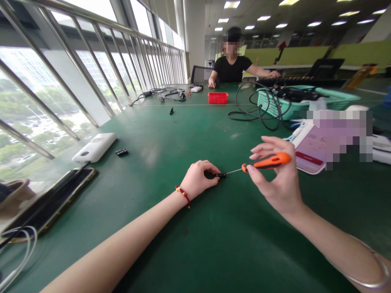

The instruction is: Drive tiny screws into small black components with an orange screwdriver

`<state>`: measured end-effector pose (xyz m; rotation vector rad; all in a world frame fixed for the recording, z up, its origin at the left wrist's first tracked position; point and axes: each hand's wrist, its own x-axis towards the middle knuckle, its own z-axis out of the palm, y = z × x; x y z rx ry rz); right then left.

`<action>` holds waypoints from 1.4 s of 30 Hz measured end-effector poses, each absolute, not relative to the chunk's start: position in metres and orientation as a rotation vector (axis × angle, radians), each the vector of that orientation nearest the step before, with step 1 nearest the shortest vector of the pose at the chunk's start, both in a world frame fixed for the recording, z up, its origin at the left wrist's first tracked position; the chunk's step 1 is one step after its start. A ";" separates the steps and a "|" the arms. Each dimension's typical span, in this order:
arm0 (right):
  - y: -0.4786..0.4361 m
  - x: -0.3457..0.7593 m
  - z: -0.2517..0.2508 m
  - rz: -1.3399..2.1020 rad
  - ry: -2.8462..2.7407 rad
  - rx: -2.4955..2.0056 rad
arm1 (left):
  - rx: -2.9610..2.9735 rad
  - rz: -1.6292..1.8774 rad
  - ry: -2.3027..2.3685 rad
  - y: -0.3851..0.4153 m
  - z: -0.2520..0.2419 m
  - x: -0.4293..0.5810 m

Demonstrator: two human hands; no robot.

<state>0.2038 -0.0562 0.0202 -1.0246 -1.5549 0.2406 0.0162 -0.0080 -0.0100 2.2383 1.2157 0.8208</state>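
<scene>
My left hand (200, 177) pinches a small black part (220, 176) low over the green table; its exact kind is too small to make out, and my fingers cover some of it. In my right hand (282, 185) is a screwdriver (269, 161) with an orange and black handle, held between thumb and fingers. The screwdriver's thin metal shaft points left, and its tip meets the right end of the black part. A similar small black piece (122, 152) lies on the table to the left.
A white power bank (95, 147) and a dark phone (51, 199) lie left. At right stand a propped phone (311, 148) and a teal basket (305, 101) with cables. Farther back are a red tray (218, 98), cords (171, 94) and a seated person (232, 67).
</scene>
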 end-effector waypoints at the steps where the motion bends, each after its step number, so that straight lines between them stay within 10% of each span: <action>1: -0.056 0.204 0.021 0.256 -1.550 -1.035 | 2.242 0.820 1.213 -0.008 -0.010 0.016; 42: -0.065 0.203 0.029 0.284 -1.694 -1.159 | 2.246 0.837 1.216 -0.009 -0.009 0.017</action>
